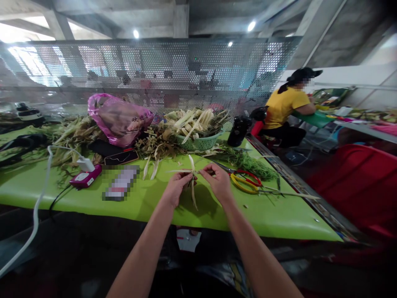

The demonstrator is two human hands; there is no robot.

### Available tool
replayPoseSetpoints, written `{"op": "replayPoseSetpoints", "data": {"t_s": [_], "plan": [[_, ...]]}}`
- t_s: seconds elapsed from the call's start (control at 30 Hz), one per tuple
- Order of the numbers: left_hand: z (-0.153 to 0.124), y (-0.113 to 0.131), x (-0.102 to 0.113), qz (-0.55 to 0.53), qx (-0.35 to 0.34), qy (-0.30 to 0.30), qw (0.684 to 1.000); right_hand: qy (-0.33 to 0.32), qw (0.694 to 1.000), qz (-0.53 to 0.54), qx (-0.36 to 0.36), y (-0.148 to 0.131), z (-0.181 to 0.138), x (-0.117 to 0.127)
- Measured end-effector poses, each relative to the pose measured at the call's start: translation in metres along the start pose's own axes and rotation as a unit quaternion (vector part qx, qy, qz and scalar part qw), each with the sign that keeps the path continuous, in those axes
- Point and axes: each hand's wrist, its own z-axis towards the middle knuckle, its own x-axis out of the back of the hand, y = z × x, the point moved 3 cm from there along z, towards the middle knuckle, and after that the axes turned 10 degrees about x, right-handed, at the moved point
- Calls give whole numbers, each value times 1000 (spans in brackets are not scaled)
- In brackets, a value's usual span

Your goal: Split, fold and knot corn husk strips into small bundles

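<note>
Over the front of the green table, my left hand point(180, 185) is closed on a small piece of crossed pale dried leaf strips point(193, 191). One strip points up, one to the left, and one hangs down. My right hand point(218, 179) pinches at the right side of the same piece, fingers closed near its centre. Just right of it lie scissors with yellow handles point(243, 184) and a tool with red handles point(252, 177). Behind my hands stands a green plastic basket point(198, 143) heaped with pale dried strips point(194, 122).
Left are a pink plastic bag point(120, 118), a phone point(120, 157) and a purple power strip point(86, 177) with a white cable. A black bottle point(239, 131) stands at the back right, near green stems point(260, 165). A person in a yellow shirt point(283, 103) sits beyond the table's right edge.
</note>
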Motion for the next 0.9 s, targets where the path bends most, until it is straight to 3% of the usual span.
{"op": "replayPoseSetpoints", "data": {"t_s": [0.1,0.2,0.37,0.47,0.6,0.77,0.9], "plan": [[-1,1,1,31,-32,15,999,-4,1000,2,23,-4,0,1],[0,-1,3,26,-24,27,999,11,999,36,-1,-2,-1,0],[2,-3,3,9,-21,7,1000,58,976,198,-74,8,-2,-5],[3,-2,-1,23,-44,-10,999,8,960,257,-110,9,-3,-10],[4,-2,-5,72,-60,-29,995,-15,960,254,-116,8,-4,-12],[8,-1,-4,176,-128,-3,976,-3,975,199,-93,10,-3,-10],[8,-2,-3,229,-116,20,966,1,981,175,-81,12,-3,-11]]}}
